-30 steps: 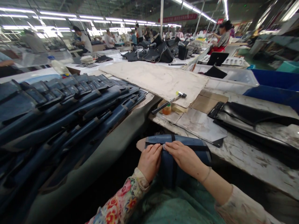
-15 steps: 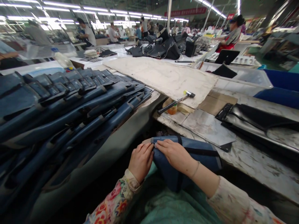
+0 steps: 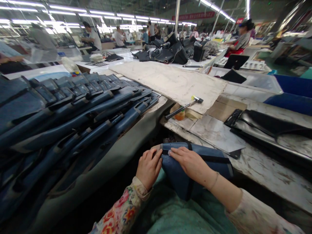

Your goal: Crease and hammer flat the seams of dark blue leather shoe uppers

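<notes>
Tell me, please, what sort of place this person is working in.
Probably a factory workshop, perhaps for leather-like goods: many similar blue pieces lie in overlapping rows, black pieces are heaped further back, and several people sit or stand beneath long ceiling lights.

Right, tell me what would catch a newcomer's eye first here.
First, the overlapping rows of glossy dark-blue pieces filling the left side. Next, the black-banded blue piece at lower centre, left hand and right hand at its upper edge. Beyond, a black-and-yellow-headed hammer lies across the cream sheet's near edge.
</notes>
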The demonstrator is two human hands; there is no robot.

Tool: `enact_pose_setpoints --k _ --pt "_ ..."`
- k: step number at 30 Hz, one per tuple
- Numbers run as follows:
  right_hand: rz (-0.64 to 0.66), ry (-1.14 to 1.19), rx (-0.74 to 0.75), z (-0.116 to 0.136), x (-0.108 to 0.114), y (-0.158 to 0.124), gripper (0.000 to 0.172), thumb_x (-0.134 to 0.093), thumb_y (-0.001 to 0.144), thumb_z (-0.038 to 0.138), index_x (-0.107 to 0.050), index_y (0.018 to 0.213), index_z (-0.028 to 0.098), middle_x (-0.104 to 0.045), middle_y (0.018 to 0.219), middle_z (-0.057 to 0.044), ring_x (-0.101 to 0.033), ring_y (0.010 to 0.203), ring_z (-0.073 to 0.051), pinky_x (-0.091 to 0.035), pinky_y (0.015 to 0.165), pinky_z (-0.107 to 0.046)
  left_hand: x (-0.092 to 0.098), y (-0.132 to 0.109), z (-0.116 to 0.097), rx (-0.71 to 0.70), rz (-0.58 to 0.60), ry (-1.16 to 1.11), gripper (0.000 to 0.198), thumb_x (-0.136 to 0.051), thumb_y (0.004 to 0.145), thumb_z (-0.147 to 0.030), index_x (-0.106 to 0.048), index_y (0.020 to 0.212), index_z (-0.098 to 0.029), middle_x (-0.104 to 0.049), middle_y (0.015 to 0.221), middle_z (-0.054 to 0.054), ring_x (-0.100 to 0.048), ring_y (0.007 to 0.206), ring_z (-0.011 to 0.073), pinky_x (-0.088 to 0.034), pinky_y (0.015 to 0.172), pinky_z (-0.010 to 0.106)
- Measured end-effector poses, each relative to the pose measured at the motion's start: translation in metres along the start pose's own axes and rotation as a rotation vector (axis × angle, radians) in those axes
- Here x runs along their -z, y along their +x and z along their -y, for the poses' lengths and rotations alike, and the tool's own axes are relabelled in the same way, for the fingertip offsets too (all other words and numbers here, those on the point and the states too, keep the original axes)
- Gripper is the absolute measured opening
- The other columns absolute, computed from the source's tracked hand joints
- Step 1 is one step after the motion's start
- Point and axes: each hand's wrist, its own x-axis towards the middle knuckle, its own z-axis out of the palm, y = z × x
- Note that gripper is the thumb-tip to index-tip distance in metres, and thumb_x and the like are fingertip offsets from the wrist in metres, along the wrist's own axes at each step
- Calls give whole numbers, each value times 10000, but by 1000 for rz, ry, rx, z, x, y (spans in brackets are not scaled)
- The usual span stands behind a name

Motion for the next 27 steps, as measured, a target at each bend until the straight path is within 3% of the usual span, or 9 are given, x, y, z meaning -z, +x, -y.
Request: enact_pose_setpoints --k 6,9,12,15,18,21,24,27 --pt "-15 -219 -174 -9 17 -48 450 -435 738 -28 -592 1131 125 -588 1169 -95 -549 927 -238 -531 725 -363 8 11 -1 -36 69 16 287 -444 888 -282 -579 1130 -210 -568 1101 75 -495 994 230 -461 813 381" --pt "-71 -281 -256 2 13 -63 482 -409 713 -48 -586 1130 116 -580 1180 -110 -557 921 -254 -539 647 -370 16 34 -7 -108 133 5 224 -442 885 -278 -643 939 -195 -591 1019 65 -524 928 208 -465 784 354" --pt "-151 -243 -314 14 0 -77 520 -381 724 -51 -551 1183 121 -559 1216 -101 -545 974 -239 -542 725 -369 25 77 -15 -215 164 -17 242 -441 884 -291 -647 828 -178 -608 938 57 -549 872 183 -460 814 330" --pt "-205 -179 -360 23 -15 -91 522 -370 755 -34 -523 1224 137 -542 1244 -79 -531 1014 -222 -525 820 -359 26 137 -20 -188 82 -46 271 -487 859 -255 -573 1093 -149 -584 1093 80 -535 1008 206 -420 915 345" --pt "-259 -135 -412 28 -24 -98 512 -364 782 -16 -507 1247 148 -532 1259 -64 -525 1036 -219 -514 861 -357 13 196 -26 -97 60 -59 399 -538 821 -193 -484 1200 -81 -513 1213 147 -490 1112 250 -390 954 372" --pt "-301 -105 -429 32 -27 -96 494 -368 794 -5 -519 1238 151 -542 1248 -61 -532 1032 -217 -513 872 -354 -9 234 -35 -1 116 -99 324 -515 859 -220 -512 1136 -53 -545 1126 126 -562 984 195 -447 872 351" --pt "-313 -83 -439 35 -28 -95 490 -376 802 3 -515 1245 161 -546 1244 -58 -542 1025 -212 -511 880 -356 -23 244 -43 52 171 -170 270 -466 907 -273 -534 1081 -78 -567 1046 65 -584 858 136 -487 775 330" --pt "-322 -67 -448 37 -28 -100 480 -370 816 10 -515 1245 169 -546 1243 -60 -544 1030 -208 -511 884 -360 -15 233 -45 45 207 -254 309 -402 930 -320 -554 1017 -66 -576 914 29 -581 774 109 -480 704 271"
